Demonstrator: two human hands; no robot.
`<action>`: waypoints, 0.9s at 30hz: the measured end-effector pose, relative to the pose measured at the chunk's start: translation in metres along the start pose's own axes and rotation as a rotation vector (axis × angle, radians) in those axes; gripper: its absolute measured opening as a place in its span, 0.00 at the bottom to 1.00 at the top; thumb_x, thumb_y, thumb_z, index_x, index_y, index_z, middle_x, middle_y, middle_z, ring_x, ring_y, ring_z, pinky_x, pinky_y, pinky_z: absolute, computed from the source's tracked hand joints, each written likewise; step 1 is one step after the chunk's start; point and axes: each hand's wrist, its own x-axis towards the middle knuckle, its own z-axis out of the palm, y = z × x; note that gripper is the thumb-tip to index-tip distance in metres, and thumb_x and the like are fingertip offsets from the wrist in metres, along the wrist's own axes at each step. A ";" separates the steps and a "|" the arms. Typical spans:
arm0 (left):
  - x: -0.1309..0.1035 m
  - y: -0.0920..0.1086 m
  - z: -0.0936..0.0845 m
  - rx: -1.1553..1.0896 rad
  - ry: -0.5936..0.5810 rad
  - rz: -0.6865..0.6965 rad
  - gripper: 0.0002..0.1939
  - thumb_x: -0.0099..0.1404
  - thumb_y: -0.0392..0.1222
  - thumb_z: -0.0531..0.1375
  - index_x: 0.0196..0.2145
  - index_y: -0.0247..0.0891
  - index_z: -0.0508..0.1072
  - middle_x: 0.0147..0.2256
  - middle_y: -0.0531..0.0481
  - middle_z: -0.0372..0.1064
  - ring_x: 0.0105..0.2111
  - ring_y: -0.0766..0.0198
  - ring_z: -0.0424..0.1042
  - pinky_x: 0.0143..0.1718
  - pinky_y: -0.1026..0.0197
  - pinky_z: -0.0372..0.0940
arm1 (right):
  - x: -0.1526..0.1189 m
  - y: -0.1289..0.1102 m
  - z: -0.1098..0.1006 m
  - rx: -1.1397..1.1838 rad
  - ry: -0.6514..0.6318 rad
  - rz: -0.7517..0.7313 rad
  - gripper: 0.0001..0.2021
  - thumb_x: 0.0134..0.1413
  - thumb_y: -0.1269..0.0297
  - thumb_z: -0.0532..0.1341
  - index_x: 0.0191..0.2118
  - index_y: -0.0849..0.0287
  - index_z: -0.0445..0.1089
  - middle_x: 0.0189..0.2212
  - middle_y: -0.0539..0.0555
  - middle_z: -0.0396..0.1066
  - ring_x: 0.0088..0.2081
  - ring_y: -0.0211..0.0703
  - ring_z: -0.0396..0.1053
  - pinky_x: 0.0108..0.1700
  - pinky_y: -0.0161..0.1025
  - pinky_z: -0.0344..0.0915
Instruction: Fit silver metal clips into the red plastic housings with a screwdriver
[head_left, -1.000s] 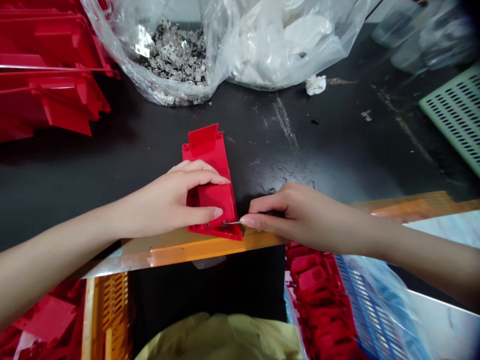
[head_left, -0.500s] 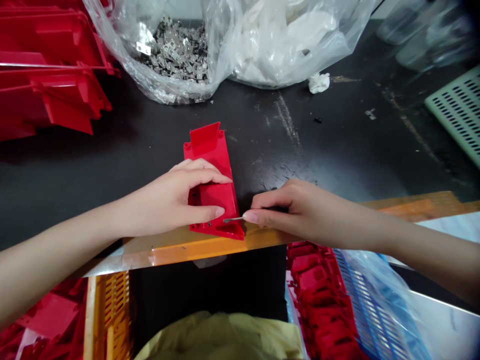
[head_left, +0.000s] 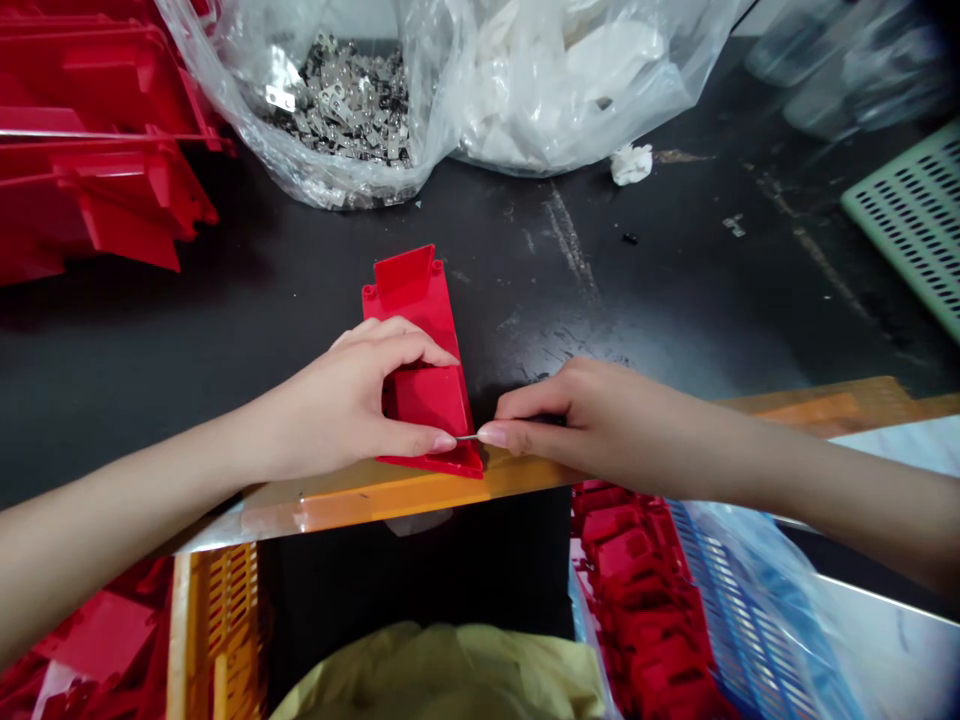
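Observation:
A red plastic part lies at the front edge of the dark table, its raised flap at the far end. My left hand wraps over its left side, fingers across the part and thumb near its near end. My right hand is closed round a thin metal tool with a dark handle mostly hidden in the fist. The tool points left, and its tip is hidden at my left thumb, over the near end of the part.
Behind stand a clear bag of small metal pieces and a bag of white pieces. Stacked red parts are at the back left, a green basket at the right. Below the edge are an orange crate and a blue basket.
My left thumb has moved right, onto the tool's tip, which showed before. The view has shifted slightly.

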 end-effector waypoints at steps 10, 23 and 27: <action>0.017 0.018 -0.008 0.102 -0.200 -0.208 0.19 0.49 0.50 0.67 0.36 0.41 0.67 0.37 0.51 0.66 0.39 0.54 0.63 0.43 0.52 0.54 | 0.003 -0.003 -0.002 0.054 -0.084 0.098 0.22 0.57 0.48 0.54 0.20 0.56 0.66 0.12 0.45 0.52 0.15 0.30 0.47 0.17 0.32 0.43; -0.004 0.020 -0.020 -0.145 0.043 -0.115 0.27 0.54 0.52 0.66 0.48 0.39 0.68 0.48 0.47 0.67 0.49 0.55 0.65 0.52 0.54 0.58 | -0.013 0.012 0.020 0.410 0.293 0.051 0.22 0.58 0.45 0.53 0.25 0.59 0.64 0.17 0.44 0.50 0.20 0.30 0.48 0.21 0.32 0.44; -0.034 0.044 -0.017 -0.242 0.260 -0.042 0.10 0.63 0.47 0.61 0.39 0.39 0.73 0.40 0.51 0.71 0.42 0.62 0.69 0.49 0.60 0.60 | -0.030 -0.003 0.027 0.630 0.577 -0.041 0.14 0.52 0.52 0.63 0.30 0.59 0.70 0.20 0.45 0.59 0.23 0.30 0.54 0.25 0.31 0.51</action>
